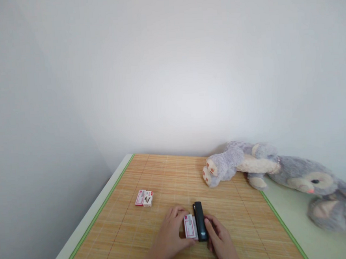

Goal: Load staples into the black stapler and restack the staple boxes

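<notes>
A plain pale wall (168, 66) is seen behind a white table (287, 202), which is largely covered by a green-edged bamboo mat (117, 232). A grey plush toy (258, 163) is laid along the far right edge, partly on the mat.

Near the front, a white-and-red box (189, 226) is spanned lengthwise by the left hand (172, 233): the fingers are parted by about the box's length, the thumb is placed at its near end, and it appears to be held lightly. Just to its right, a black stapler (200, 222) is touched along its right side by the half-curled fingers of the right hand (218, 236); whether it is gripped cannot be told.

Farther left, a second red-trimmed box (140, 197) and a small picture box (148, 199) are already set side by side, untouched. The nearer pair is lined up roughly parallel, but has not yet been let go.
</notes>
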Available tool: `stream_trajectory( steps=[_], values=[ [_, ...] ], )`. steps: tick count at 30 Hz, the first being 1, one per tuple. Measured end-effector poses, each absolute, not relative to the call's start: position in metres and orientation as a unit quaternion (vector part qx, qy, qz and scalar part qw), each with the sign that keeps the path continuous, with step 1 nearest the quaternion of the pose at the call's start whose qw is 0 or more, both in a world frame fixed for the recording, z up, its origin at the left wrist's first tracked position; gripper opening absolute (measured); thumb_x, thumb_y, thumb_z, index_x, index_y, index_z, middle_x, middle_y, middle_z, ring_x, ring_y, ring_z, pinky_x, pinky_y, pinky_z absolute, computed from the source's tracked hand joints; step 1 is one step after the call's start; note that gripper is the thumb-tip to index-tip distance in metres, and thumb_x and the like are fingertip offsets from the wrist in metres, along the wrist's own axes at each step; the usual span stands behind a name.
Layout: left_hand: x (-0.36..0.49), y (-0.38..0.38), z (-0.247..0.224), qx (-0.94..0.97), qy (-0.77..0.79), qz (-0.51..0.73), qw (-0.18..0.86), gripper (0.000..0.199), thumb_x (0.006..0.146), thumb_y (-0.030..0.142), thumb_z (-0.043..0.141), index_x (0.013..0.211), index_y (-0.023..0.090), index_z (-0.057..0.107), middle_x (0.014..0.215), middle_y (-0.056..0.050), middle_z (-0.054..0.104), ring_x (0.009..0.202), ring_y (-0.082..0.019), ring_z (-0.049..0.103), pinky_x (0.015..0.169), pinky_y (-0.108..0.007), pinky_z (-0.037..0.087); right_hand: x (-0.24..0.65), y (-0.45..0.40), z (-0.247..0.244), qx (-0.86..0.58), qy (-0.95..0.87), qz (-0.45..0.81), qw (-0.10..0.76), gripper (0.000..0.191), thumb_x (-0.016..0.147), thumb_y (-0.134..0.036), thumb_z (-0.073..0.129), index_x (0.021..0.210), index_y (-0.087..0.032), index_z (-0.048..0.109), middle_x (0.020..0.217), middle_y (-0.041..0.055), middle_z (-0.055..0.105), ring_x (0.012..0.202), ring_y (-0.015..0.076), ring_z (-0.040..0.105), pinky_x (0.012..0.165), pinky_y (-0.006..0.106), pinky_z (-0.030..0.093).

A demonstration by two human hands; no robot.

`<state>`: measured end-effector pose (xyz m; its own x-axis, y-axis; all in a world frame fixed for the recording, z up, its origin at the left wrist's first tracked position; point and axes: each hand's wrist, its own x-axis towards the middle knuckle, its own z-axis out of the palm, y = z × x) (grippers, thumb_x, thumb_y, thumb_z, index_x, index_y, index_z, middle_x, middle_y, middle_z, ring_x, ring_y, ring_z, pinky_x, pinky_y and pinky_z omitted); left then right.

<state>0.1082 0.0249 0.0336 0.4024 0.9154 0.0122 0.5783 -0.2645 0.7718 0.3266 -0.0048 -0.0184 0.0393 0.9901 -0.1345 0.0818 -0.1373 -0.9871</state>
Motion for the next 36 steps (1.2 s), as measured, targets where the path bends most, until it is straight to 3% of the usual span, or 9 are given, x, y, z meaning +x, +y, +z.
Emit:
stream_trajectory(
  steps=[3, 7, 9, 11, 12, 15, 23, 28, 36],
  values=[
    [0.123, 0.027, 0.034, 0.771, 0.475, 0.237, 0.352, 0.063, 0.063, 0.035, 0.087, 0.123, 0.033, 0.066, 0.127, -0.003, 0.063, 0.121, -0.029, 0.055, 0.106, -0.041, 0.045, 0.327, -0.004, -0.021, -0.561, -0.478, 0.508, 0.445, 0.057, 0.093, -0.071, 0.053, 0.122, -0.023, 0.064, 0.077, 0.0013, 0.068, 0.044, 0.0125, 0.049, 0.041, 0.026, 0.039],
    [0.122, 0.026, 0.026, 0.773, 0.468, 0.254, 0.345, 0.084, 0.063, 0.043, 0.090, 0.141, 0.035, 0.056, 0.140, -0.005, 0.058, 0.129, -0.031, 0.050, 0.111, -0.042, 0.043, 0.329, -0.004, -0.025, -0.568, -0.476, 0.504, 0.444, 0.061, 0.092, -0.073, 0.053, 0.123, -0.022, 0.064, 0.077, 0.0021, 0.069, 0.045, 0.0135, 0.051, 0.042, 0.027, 0.040],
    [0.097, 0.034, 0.021, 0.762, 0.494, 0.293, 0.299, 0.074, 0.080, 0.048, 0.078, 0.147, 0.036, 0.051, 0.148, -0.005, 0.053, 0.136, -0.030, 0.046, 0.116, -0.045, 0.038, 0.330, -0.005, -0.024, -0.570, -0.473, 0.503, 0.445, 0.061, 0.093, -0.072, 0.051, 0.124, -0.022, 0.064, 0.074, 0.0012, 0.068, 0.045, 0.0141, 0.051, 0.042, 0.027, 0.040],
    [0.058, 0.049, 0.018, 0.730, 0.557, 0.340, 0.203, 0.045, 0.098, 0.038, 0.051, 0.142, 0.033, 0.056, 0.146, -0.006, 0.055, 0.137, -0.028, 0.047, 0.119, -0.049, 0.034, 0.330, -0.006, -0.022, -0.575, -0.467, 0.501, 0.448, 0.061, 0.093, -0.072, 0.052, 0.125, -0.022, 0.064, 0.067, -0.0006, 0.064, 0.045, 0.0151, 0.050, 0.042, 0.028, 0.040],
    [0.036, 0.059, 0.017, 0.711, 0.592, 0.347, 0.153, 0.044, 0.099, 0.032, 0.045, 0.142, 0.031, 0.056, 0.145, -0.005, 0.057, 0.136, -0.027, 0.048, 0.119, -0.050, 0.034, 0.330, -0.006, -0.021, -0.577, -0.464, 0.500, 0.449, 0.061, 0.092, -0.072, 0.052, 0.125, -0.022, 0.064, 0.065, -0.0013, 0.063, 0.045, 0.0158, 0.051, 0.043, 0.028, 0.041],
    [-0.025, 0.082, 0.012, 0.696, 0.635, 0.317, 0.111, 0.059, 0.089, 0.025, 0.051, 0.148, 0.028, 0.051, 0.150, -0.005, 0.056, 0.138, -0.029, 0.047, 0.119, -0.052, 0.034, 0.330, -0.005, -0.020, -0.581, -0.463, 0.498, 0.448, 0.062, 0.091, -0.073, 0.052, 0.124, -0.022, 0.065, 0.061, -0.0022, 0.060, 0.044, 0.0168, 0.051, 0.042, 0.029, 0.041],
    [-0.089, 0.057, -0.008, 0.675, 0.664, 0.300, 0.116, 0.058, 0.075, 0.035, 0.067, 0.131, 0.022, 0.060, 0.131, -0.009, 0.067, 0.120, -0.033, 0.060, 0.108, -0.052, 0.046, 0.325, -0.005, -0.004, -0.583, -0.460, 0.486, 0.461, 0.068, 0.086, -0.078, 0.054, 0.120, -0.020, 0.069, 0.063, -0.0009, 0.065, 0.042, 0.0161, 0.053, 0.040, 0.028, 0.043],
    [0.000, 0.021, 0.010, 0.722, 0.569, 0.332, 0.211, 0.059, 0.083, 0.027, 0.064, 0.139, 0.028, 0.050, 0.140, -0.008, 0.058, 0.131, -0.030, 0.052, 0.114, -0.050, 0.041, 0.324, -0.004, -0.003, -0.591, -0.463, 0.486, 0.448, 0.068, 0.087, -0.079, 0.052, 0.118, -0.021, 0.069, 0.070, 0.0005, 0.068, 0.043, 0.0155, 0.053, 0.040, 0.028, 0.042],
    [0.120, 0.022, 0.044, 0.772, 0.449, 0.293, 0.341, 0.066, 0.064, 0.011, 0.066, 0.126, 0.032, 0.061, 0.128, -0.003, 0.064, 0.123, -0.027, 0.056, 0.109, -0.041, 0.046, 0.330, -0.006, -0.023, -0.564, -0.477, 0.507, 0.445, 0.060, 0.096, -0.070, 0.048, 0.125, -0.020, 0.062, 0.068, -0.0013, 0.063, 0.045, 0.0139, 0.050, 0.044, 0.027, 0.040]
  ],
)
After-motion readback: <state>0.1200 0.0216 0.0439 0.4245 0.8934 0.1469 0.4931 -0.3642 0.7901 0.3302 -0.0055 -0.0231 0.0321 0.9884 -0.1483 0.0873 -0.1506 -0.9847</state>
